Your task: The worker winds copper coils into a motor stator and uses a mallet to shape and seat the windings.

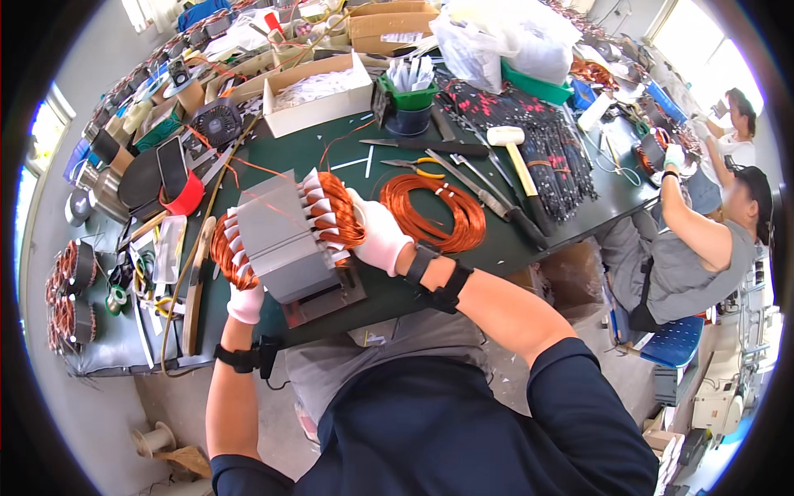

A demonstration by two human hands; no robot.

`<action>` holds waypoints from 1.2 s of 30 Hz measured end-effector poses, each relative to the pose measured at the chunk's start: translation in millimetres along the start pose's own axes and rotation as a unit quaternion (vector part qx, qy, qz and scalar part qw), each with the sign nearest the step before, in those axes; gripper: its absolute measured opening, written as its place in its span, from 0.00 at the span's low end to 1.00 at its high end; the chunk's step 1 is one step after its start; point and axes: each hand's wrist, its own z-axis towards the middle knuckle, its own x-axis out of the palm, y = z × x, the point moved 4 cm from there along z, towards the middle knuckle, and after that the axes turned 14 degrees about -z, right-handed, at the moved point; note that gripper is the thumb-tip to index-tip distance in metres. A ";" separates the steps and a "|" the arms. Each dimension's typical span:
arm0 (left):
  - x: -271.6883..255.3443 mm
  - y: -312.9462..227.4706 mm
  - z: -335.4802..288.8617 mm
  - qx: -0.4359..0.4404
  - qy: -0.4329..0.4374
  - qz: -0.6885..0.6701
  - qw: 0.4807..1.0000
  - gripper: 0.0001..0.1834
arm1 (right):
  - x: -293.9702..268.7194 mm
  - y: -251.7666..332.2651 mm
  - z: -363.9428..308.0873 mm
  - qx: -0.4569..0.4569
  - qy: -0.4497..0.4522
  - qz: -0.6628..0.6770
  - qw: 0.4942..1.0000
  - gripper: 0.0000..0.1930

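Observation:
A grey motor stator (pixel 285 236) with orange copper windings bulging at both ends sits at the front of the green table. White insulating paper pieces stick out between its coils. My left hand (pixel 244 304), in a white glove, grips the stator's left winding from below, its fingers mostly hidden. At the other end my right hand (pixel 379 235), gloved too, is closed around the right winding. A dark metal plate (pixel 327 307) lies under the stator. Close beyond my right hand rests a loose coil of copper wire (pixel 471 221), tied with white bands.
Yellow-handled pliers (pixel 428 172), a white-headed mallet (pixel 517 161) and a long knife (pixel 438 147) lie farther back. A paper-filled box (pixel 322 93) and a green cup (pixel 408 99) stand behind. A wooden stick (pixel 197 289) lies left. Another person (pixel 703 240) works at the right.

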 end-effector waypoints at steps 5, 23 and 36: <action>-9.8 -93.6 44.6 -0.256 -0.110 -0.401 0.873 0.15 | -105.7 71.8 -50.4 0.004 -0.065 -0.233 0.970 0.19; -36.1 -181.4 19.7 -0.154 0.094 0.077 0.981 0.19 | -358.1 -146.0 -167.5 0.287 -0.189 -0.277 0.897 0.07; -143.3 -140.2 -64.6 -0.180 -0.026 0.125 0.975 0.21 | -165.1 107.4 -159.3 0.127 -0.178 -0.048 0.975 0.10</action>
